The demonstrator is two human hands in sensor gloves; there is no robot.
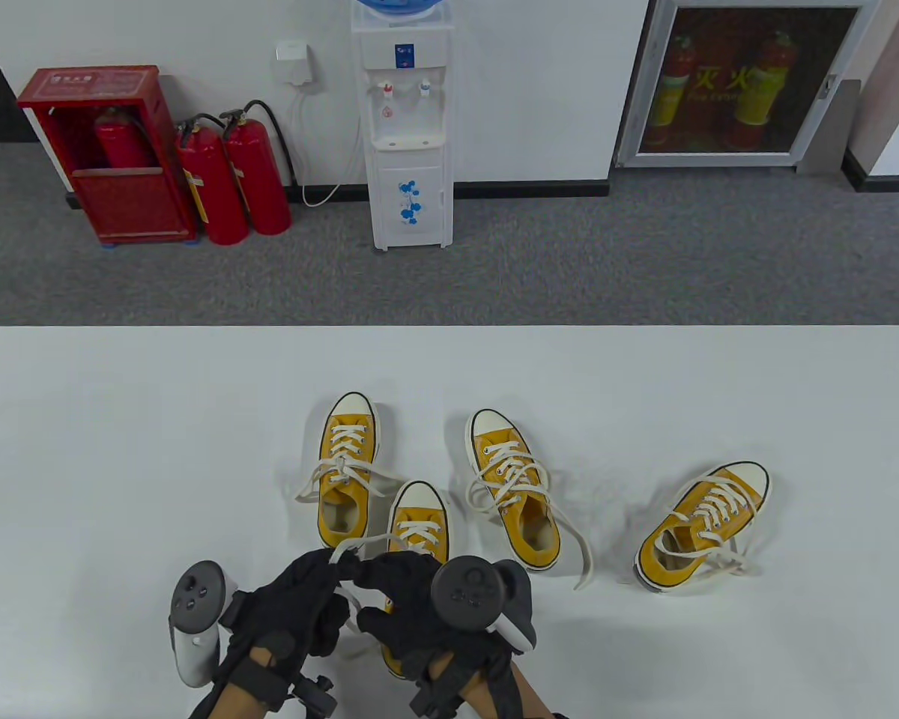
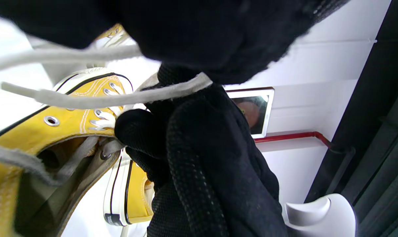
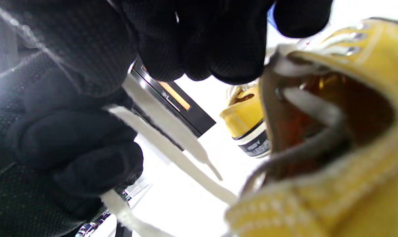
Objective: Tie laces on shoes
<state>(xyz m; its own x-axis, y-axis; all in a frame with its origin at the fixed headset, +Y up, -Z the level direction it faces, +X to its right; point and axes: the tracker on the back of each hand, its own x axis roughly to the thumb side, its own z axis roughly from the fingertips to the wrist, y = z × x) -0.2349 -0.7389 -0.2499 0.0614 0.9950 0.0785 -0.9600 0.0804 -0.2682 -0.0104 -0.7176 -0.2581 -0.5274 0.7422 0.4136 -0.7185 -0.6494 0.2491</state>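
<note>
Several yellow sneakers with white laces lie on the white table (image 1: pixel 120 449). The nearest sneaker (image 1: pixel 418 524) sits at the front centre, its heel half hidden by my hands. My left hand (image 1: pixel 311 592) and right hand (image 1: pixel 397 592) meet over its opening, both gloved in black, fingers curled and pinching its white lace (image 1: pixel 352 550). In the left wrist view the lace (image 2: pixel 120 97) runs taut across the glove above the sneaker (image 2: pixel 70 125). From the right wrist, lace strands (image 3: pixel 172 131) pass between curled fingers (image 3: pixel 87 141) beside the shoe opening (image 3: pixel 334 131).
Another sneaker (image 1: pixel 348 468) lies just beyond the near one, one more (image 1: pixel 513 487) to its right, and a fourth (image 1: pixel 708 524) on its side at the far right, all with loose laces. Beyond the table stand a water dispenser (image 1: pixel 410 127) and fire extinguishers (image 1: pixel 232 180).
</note>
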